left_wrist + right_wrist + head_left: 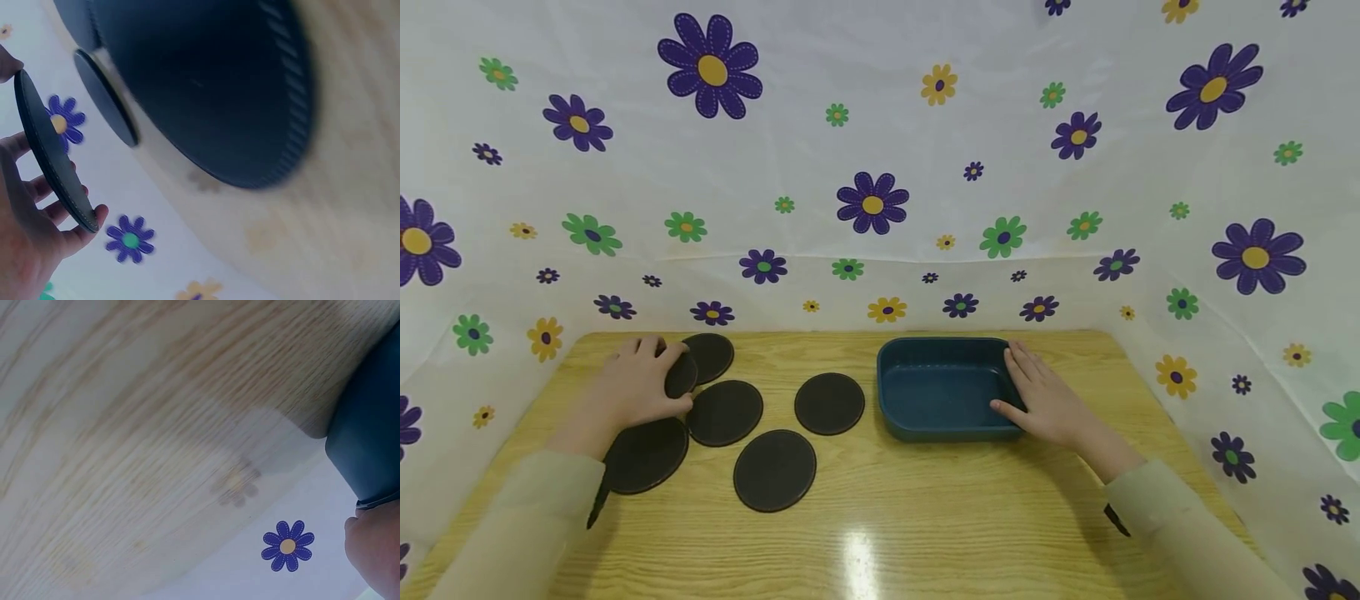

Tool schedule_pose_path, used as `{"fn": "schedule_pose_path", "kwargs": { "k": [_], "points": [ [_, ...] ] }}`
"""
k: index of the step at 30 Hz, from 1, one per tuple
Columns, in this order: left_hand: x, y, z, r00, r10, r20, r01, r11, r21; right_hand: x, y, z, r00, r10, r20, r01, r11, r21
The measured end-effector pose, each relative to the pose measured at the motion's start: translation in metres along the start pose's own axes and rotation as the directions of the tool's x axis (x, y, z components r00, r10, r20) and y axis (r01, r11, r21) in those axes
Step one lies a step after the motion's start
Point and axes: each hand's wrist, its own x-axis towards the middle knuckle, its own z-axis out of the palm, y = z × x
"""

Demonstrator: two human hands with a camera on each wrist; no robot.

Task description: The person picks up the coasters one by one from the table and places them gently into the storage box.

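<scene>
My left hand [642, 382] grips a black round coaster [55, 153] by its edge, with stitching along the rim. In the left wrist view the coaster stands tilted, clear of the table, the fingers and thumb spread around its edge. Below and around that hand lie other black coasters, among them one under the wrist [646, 458] and one by the thumb [726, 413]. At the right, a dark blue rectangular dish [951, 434] stands upright with bare inside. My right hand [1048, 402] rests on its right rim, fingers straight and thumb reaching over the front right corner.
More coasters lie flat: one at the back left [711, 357], one left of the dish [830, 403] and one nearer the front [775, 470]. The wooden table [940, 517] ends at a white cloth [805, 167] with flower prints, behind and on both sides.
</scene>
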Motion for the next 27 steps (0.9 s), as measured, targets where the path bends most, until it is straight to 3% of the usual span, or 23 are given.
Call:
{"fn": "schedule_pose_path", "kwargs": {
  "k": [13, 27],
  "points": [
    [0.031, 0.064, -0.015, 0.990, 0.127, -0.053, -0.128, 0.992, -0.005, 0.000, 0.001, 0.003, 1.000, 0.000, -0.015, 0.000, 1.000, -0.003],
    [0.055, 0.145, -0.019, 0.942, 0.304, -0.142, -0.315, 0.947, -0.062, 0.001, 0.004, 0.005, 1.000, 0.005, -0.002, -0.005, 1.000, 0.017]
  ]
}}
